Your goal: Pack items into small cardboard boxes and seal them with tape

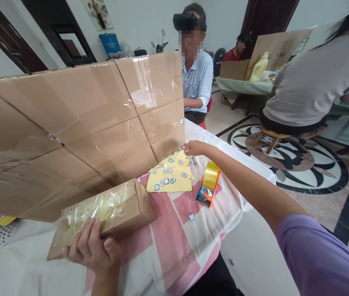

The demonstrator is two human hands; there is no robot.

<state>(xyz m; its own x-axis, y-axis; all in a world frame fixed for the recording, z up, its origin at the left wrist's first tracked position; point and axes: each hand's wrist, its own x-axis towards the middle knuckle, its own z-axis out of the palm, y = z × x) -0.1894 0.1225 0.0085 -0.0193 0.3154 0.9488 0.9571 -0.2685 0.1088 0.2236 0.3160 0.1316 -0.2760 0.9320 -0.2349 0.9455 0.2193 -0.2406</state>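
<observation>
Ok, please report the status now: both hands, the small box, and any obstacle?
Left hand on small box, tape across its top. Right hand at the yellow sheets' far end. Possible obstacle: cardboard wall close behind box.

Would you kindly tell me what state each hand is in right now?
Left hand: open, resting against the taped cardboard box.
Right hand: fingers bent, at the yellow sheets; whether it grips one cannot be told.
</observation>
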